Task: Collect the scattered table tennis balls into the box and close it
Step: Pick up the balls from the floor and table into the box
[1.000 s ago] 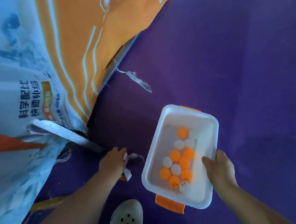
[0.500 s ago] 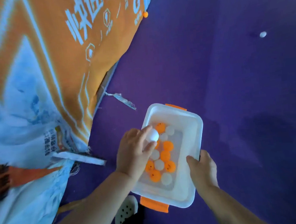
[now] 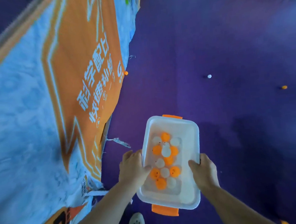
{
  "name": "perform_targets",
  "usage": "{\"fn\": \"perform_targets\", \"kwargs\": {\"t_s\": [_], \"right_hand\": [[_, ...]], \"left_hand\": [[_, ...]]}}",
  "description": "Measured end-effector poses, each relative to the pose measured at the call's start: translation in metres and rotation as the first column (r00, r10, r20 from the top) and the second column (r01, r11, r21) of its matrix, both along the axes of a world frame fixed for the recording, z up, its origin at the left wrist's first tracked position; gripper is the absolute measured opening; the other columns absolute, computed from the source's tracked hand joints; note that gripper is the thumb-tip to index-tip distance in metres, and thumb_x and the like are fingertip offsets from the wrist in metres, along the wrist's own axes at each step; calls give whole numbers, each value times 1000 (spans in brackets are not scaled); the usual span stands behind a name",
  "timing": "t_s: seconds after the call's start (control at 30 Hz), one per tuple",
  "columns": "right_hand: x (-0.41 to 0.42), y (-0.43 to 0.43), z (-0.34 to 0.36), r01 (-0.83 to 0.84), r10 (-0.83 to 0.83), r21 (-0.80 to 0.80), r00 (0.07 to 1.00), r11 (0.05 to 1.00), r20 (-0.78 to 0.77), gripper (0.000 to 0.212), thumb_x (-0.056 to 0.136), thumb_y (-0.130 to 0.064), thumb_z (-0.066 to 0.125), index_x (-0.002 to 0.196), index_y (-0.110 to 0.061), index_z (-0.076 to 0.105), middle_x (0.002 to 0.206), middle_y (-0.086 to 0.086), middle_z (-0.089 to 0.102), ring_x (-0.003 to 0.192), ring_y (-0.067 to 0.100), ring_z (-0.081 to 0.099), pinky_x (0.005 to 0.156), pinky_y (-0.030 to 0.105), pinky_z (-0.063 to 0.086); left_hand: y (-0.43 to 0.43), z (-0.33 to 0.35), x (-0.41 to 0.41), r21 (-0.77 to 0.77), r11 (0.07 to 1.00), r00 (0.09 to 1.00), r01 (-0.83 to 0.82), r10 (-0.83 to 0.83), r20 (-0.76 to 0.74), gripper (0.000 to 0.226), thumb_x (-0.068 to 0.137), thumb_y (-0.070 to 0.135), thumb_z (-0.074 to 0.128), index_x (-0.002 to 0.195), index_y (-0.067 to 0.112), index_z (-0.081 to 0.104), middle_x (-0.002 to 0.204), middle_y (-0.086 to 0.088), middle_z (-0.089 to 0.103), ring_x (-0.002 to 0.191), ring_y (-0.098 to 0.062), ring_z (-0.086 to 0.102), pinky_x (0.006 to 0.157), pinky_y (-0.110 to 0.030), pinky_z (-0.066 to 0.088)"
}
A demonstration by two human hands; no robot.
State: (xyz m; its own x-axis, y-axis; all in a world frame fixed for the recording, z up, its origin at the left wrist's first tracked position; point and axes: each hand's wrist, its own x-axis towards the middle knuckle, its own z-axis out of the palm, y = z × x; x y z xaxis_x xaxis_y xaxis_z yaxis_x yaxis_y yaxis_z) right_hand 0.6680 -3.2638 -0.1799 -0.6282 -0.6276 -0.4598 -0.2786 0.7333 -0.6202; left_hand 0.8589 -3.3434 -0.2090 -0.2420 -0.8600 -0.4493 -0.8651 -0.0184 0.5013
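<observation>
The box [image 3: 189, 135] is held over a purple carpeted floor [image 3: 208, 33], close beside a blue and orange printed banner [image 3: 84, 63] that closes off the left side. On the carpet lie a loose orange ball [image 3: 126, 73] at the banner's foot, and a loose white ball [image 3: 209, 76] and a far orange ball [image 3: 284, 87] well apart further out. Half a second ago the left hand [image 3: 132, 165] held a ball above the box; now it grips the left rim, thumb inside, while the right hand [image 3: 203, 171] clasps the right rim. The box is a white, round-cornered, open-topped plastic tub with orange latches [image 3: 164, 209] at both ends, holding clustered balls [image 3: 166, 151], smooth, orange and white.
</observation>
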Motion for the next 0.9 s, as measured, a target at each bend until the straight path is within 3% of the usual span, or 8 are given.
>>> {"fn": "perform_targets", "kwargs": {"t_s": [0.1, 0.2, 0.3, 0.43, 0.6, 0.73, 0.9], "right_hand": [[-9, -5, 42, 32, -33, -20, 999, 999, -18, 5, 84, -18, 55, 80, -16, 52, 76, 0, 58, 66, 14, 55, 51, 25, 42], [-22, -14, 73, 52, -54, -35, 997, 998, -50, 8, 81, -19, 56, 77, -14, 52, 72, -1, 56, 61, 13, 50, 49, 24, 39], [-41, -28, 93, 61, -63, -53, 997, 997, -53, 12, 79, -19, 57, 73, -13, 48, 67, -1, 51, 57, 12, 45, 48, 23, 36], [-73, -59, 106, 79, -81, -69, 997, 994, -18, 14, 78, -19, 56, 73, -12, 46, 68, 0, 49, 58, 13, 42, 48, 25, 35], [-127, -128, 108, 109, -108, -75, 994, 991, 20, 15, 78, -16, 57, 71, -13, 44, 68, 0, 49, 58, 13, 44, 49, 24, 36], [-178, -199, 107, 73, -72, -102, 997, 992, 18, 20, 79, -17, 59, 67, -15, 42, 67, -2, 48, 58, 12, 42, 50, 24, 36], [-229, -293, 112, -5, 6, -87, 1000, 996, 18, 18, 81, -22, 60, 71, -14, 47, 68, -2, 53, 59, 12, 47, 51, 24, 38]], "left_hand": [[-9, 43, -10, 118, 993, 997, -21, 29, -74, 14, 86, 32, 55, 90, 19, 51, 80, 3, 54, 77, -15, 54, 64, -33, 45], [-23, 74, -27, 129, 992, 992, -20, 35, -121, 24, 89, 26, 49, 69, 19, 36, 65, 1, 43, 57, -14, 43, 52, -32, 33], [-44, 94, -47, 122, 992, 988, -22, 40, -148, 29, 88, 25, 49, 66, 18, 31, 64, 2, 35, 55, -14, 34, 51, -30, 25], [-83, 107, -78, 131, 991, 989, 22, -2, -148, 21, 85, 30, 53, 74, 14, 43, 69, 1, 48, 66, -21, 50, 57, -33, 35], [-154, 129, -132, 103, 994, 990, 47, -32, -140, 24, 85, 29, 52, 66, 22, 39, 66, 5, 46, 65, -17, 48, 54, -30, 32], [-225, 138, -179, 92, 995, 992, 33, -22, -127, 23, 87, 35, 52, 74, 17, 46, 70, 4, 50, 69, -19, 52, 58, -31, 37], [-309, 147, -225, 75, 995, 986, -64, 75, -151, 35, 88, 31, 52, 62, 18, 32, 61, 3, 38, 59, -18, 38, 52, -32, 26]]}}
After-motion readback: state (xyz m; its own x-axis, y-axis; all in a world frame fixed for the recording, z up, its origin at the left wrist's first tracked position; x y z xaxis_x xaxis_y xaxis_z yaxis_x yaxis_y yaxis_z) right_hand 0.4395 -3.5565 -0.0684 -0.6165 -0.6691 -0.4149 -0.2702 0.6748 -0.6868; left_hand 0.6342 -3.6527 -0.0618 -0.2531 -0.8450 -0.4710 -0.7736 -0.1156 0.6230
